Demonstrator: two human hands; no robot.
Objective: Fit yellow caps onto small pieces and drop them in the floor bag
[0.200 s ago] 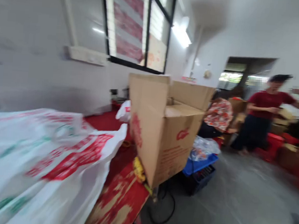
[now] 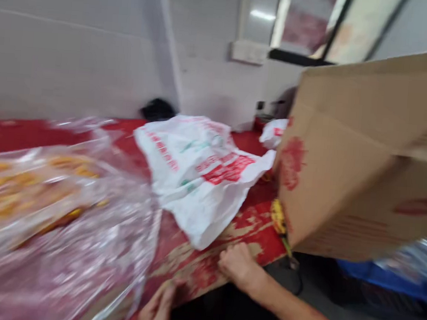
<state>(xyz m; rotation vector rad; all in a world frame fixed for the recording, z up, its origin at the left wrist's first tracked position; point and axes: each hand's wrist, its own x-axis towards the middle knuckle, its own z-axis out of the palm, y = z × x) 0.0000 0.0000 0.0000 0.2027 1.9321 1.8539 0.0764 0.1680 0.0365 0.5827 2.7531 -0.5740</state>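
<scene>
My right hand point(image 2: 240, 266) rests at the front edge of the red, worn table point(image 2: 204, 272). Its fingers are curled closed; what they hold, if anything, is hidden. At the lower edge of the view my left hand point(image 2: 157, 308) is partly cut off and blurred, its fingers bent together by the table edge. Nearest to it lies a large clear plastic bag point(image 2: 114, 241) with yellow-orange items point(image 2: 14, 193) showing through. A white plastic bag point(image 2: 200, 178) with red and green print lies flat just beyond my right hand.
On the right stands a large open cardboard box point(image 2: 330, 174) with red print. A yellow object point(image 2: 278, 217) sits at its base. A black bundle point(image 2: 158, 110) lies by the wall. Lower right, a blue tray point(image 2: 370, 278) holds clear plastic.
The view has swung left and down. Both my hands and the clear plastic bag have come into sight, the box now sits farther right, and the people have left the view.
</scene>
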